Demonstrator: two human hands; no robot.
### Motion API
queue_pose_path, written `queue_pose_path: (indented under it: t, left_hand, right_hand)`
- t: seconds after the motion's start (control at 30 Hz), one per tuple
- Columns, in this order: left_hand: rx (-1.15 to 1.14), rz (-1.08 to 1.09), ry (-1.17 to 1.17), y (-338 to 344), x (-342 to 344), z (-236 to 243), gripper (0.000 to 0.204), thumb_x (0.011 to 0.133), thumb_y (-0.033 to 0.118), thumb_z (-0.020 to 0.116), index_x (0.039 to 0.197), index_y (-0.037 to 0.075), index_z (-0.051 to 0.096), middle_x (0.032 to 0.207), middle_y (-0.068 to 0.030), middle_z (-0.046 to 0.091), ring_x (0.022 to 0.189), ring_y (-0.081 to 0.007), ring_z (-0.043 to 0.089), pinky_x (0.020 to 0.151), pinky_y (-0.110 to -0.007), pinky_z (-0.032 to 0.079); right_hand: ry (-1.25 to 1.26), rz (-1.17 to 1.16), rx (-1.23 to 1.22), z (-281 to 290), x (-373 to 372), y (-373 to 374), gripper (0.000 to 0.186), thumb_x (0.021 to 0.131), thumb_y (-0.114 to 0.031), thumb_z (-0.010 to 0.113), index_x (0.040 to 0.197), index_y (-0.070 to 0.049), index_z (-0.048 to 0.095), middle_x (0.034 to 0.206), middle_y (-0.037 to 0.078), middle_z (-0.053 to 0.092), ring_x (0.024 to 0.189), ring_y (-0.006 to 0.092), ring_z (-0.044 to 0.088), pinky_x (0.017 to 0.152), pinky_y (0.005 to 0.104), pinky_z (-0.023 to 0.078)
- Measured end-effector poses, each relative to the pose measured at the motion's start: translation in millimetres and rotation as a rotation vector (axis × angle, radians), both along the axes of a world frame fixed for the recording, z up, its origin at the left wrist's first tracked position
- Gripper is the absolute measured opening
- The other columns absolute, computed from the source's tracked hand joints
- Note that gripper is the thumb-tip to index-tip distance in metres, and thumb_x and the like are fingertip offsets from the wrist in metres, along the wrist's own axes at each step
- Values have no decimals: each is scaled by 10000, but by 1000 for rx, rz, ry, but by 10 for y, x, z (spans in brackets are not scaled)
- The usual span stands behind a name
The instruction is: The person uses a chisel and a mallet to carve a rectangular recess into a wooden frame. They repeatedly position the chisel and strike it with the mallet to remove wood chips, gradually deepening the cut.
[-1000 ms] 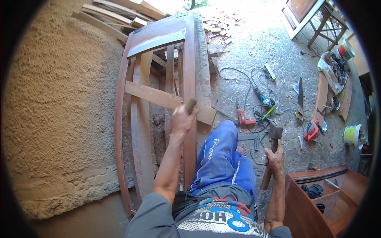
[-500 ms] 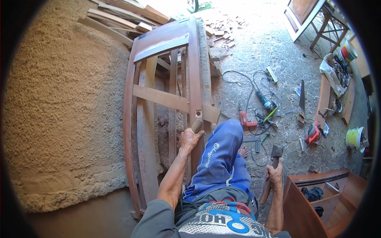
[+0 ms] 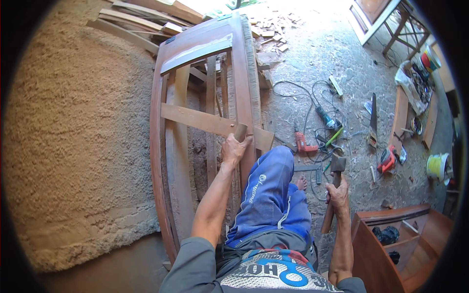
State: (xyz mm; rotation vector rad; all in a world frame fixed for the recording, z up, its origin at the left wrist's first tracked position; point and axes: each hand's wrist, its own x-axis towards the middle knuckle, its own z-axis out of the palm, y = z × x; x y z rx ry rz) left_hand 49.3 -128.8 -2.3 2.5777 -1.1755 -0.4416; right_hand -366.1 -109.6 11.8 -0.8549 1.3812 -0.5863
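Observation:
My left hand (image 3: pixel 235 148) is closed round the thick, round wooden handle of a chisel (image 3: pixel 240 131); its blade is out of sight. The hand rests at the right-hand stile of a reddish-brown wooden door frame (image 3: pixel 240 73), where a loose pale board (image 3: pixel 195 118) crosses it. Off to the right, in the air beside my knee, my right hand (image 3: pixel 338 194) grips a hammer (image 3: pixel 337 163) by its wooden handle. The hammer's blocky metal head points away from me, and the handle's end sticks out below my fist.
A red drill (image 3: pixel 304 142), a teal angle grinder (image 3: pixel 325 117), cables and a handsaw (image 3: pixel 373 119) lie on the floor to the right. A brown wooden cabinet (image 3: pixel 386 215) sits at lower right. Timber offcuts (image 3: pixel 141 19) lie at far left, beside a rough wall (image 3: pixel 88 127).
My left hand and the chisel have moved slightly farther up the stile, and the hole seen there earlier is now covered. My right hand has lifted the hammer a little.

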Motion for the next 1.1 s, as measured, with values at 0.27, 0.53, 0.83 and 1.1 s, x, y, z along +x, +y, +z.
queue_pose_path:
  t: [0.27, 0.53, 0.83, 1.1]
  left_hand:
    - [-13, -36, 428, -212, 489, 70, 332, 817, 351, 810, 910, 47, 714, 864, -134, 760, 705, -257, 732, 623, -402, 565]
    - [-357, -757, 101, -700, -1177, 662, 163, 847, 164, 704, 890, 84, 568, 742, -134, 647, 708, -349, 695, 609, -476, 549]
    - [-450, -792, 95, -1023, -1395, 227, 120, 823, 130, 648, 870, 81, 548, 751, -147, 669, 694, -345, 707, 604, -465, 564]
    - [-429, -709, 88, -1098, -1347, 121, 153, 829, 176, 689, 882, 100, 567, 766, -131, 659, 717, -346, 698, 615, -470, 556]
  right_hand:
    - [-5, -79, 41, -56, -23, 312, 439, 901, -79, 622, 1315, -35, 486, 652, -16, 500, 437, 83, 483, 379, 268, 412]
    - [45, -87, 66, -11, 27, 325, 459, 887, -82, 630, 1317, -8, 487, 632, -1, 507, 428, 102, 495, 378, 278, 420]
    - [75, -87, 38, 79, 25, 314, 443, 893, -77, 635, 1308, -8, 496, 631, 0, 507, 428, 102, 494, 381, 277, 417]
    - [80, -89, 58, 98, 64, 318, 445, 890, -64, 627, 1311, -10, 493, 655, 3, 518, 426, 103, 499, 382, 277, 430]
